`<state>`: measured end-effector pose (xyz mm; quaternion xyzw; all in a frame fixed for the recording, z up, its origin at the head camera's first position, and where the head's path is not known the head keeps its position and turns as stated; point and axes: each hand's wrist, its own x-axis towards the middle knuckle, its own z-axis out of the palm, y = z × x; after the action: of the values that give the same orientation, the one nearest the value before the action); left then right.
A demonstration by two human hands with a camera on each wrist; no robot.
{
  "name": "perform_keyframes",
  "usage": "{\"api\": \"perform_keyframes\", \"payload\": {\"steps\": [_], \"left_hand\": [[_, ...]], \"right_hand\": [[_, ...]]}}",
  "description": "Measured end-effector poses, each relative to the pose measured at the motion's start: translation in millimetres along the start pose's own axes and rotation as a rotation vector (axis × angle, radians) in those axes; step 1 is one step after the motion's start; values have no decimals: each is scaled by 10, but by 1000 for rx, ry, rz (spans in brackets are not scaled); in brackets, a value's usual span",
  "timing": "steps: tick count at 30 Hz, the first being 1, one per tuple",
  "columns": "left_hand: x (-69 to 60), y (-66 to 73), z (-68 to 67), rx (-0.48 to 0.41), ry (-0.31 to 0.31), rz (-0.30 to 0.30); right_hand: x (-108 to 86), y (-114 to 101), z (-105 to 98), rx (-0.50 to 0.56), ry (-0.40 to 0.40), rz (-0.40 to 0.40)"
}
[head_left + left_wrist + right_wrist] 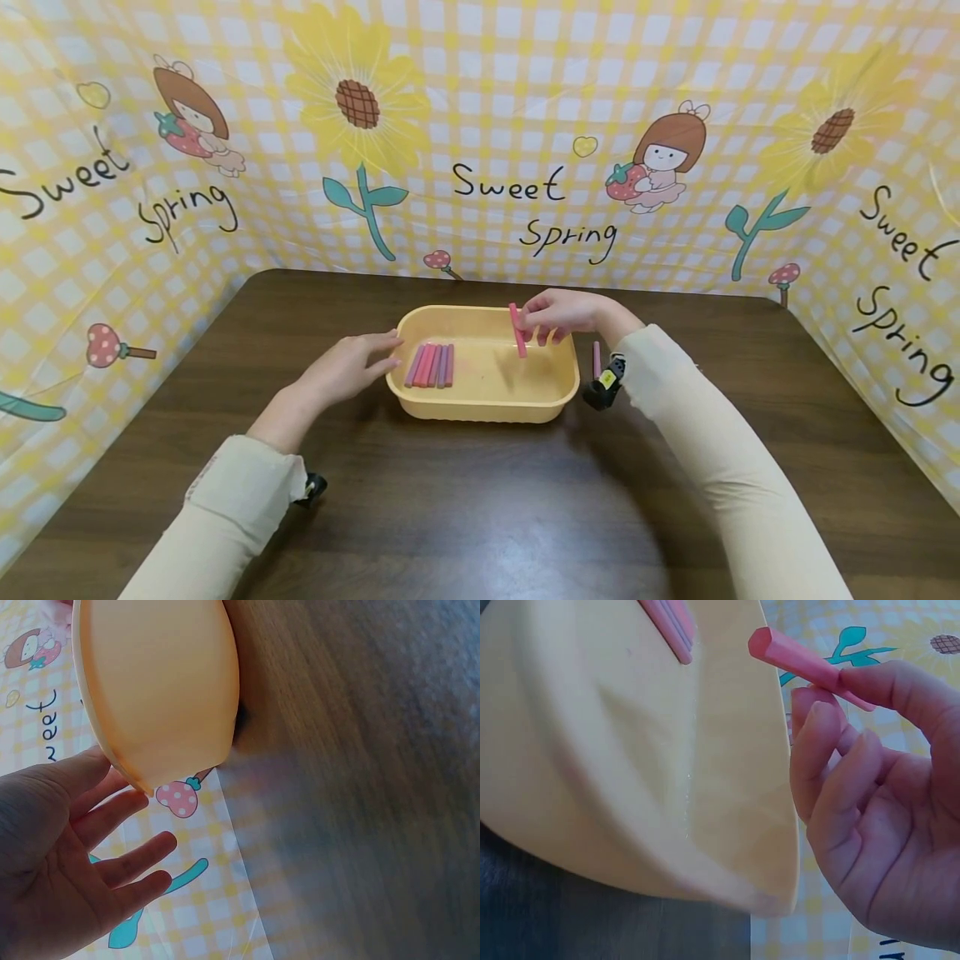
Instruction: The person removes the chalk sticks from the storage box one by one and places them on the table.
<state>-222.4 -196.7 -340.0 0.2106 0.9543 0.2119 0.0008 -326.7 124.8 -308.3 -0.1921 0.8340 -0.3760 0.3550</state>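
A pale yellow plastic tub (480, 410) stands on the table. Inside it, at the left, several pink and purple sticks (430, 365) lie side by side in a row. My right hand (558, 313) pinches a pink stick (518, 330) between thumb and fingertips, over the tub's right part. The right wrist view shows this pink stick (799, 660) tilted, its near end many-sided. My left hand (348, 365) touches the tub's left rim with its fingertips; the other fingers (139, 859) spread loosely in the left wrist view.
One purple-pink stick (597, 360) lies on the dark wooden table (465, 508) just right of the tub, close to the right wrist's camera (604, 383). A yellow checked cloth (495, 108) with printed flowers hangs behind and along both sides.
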Motion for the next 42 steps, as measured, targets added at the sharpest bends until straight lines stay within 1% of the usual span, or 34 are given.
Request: {"api": "perform_keyframes", "payload": {"steps": [7,14,18,22,25,31,37,42], "left_hand": [[0,-9,-2,-2,1,-4],[0,-3,0,-5,2,-4],[-4,5,-1,-6,-1,-6],[-6,11,-6,-10,-1,-8],[-7,13,-10,-14,0,-8],[-5,12,-9,-16,-1,-6],[-4,6,-8,-17,-1,-10],[-7,2,0,-20,1,-8]], "right_hand": [[-114,67,-38,-4,24,-15],[-206,199,-88,44,8,-73],[-252,272,-108,85,36,-50],[-287,350,-145,101,64,-37],[-323,413,-176,119,77,-46],[-414,534,-207,163,65,-80],[-511,648,-219,156,111,-55],[-552,778,-248,179,125,-43]]}}
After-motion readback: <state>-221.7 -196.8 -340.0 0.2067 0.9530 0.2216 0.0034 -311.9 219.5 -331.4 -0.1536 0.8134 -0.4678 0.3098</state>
